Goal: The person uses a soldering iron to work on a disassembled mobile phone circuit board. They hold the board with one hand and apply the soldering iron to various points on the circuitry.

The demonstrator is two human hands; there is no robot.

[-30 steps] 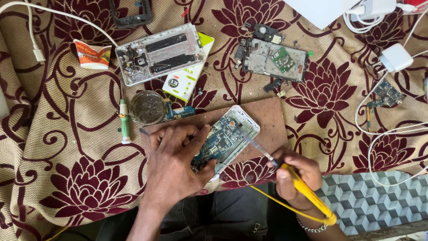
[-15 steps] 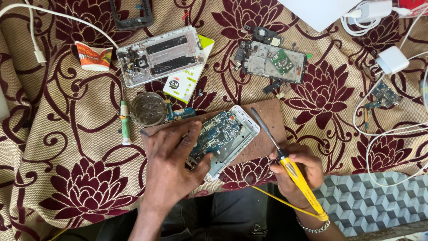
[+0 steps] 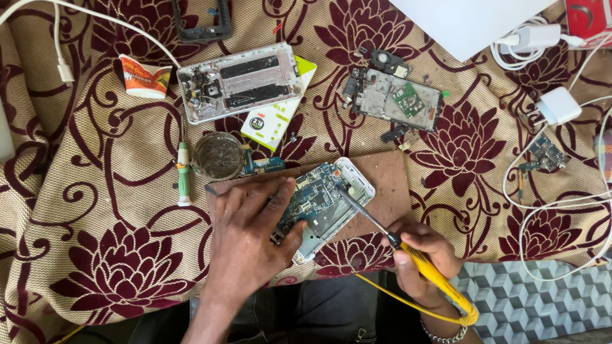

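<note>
Gripped in the right hand, a yellow soldering iron touches its tip to the opened phone on the brown board. Pressing flat, the left hand pins the phone's lower end; a round tin sits just beyond the board's far-left corner.
</note>
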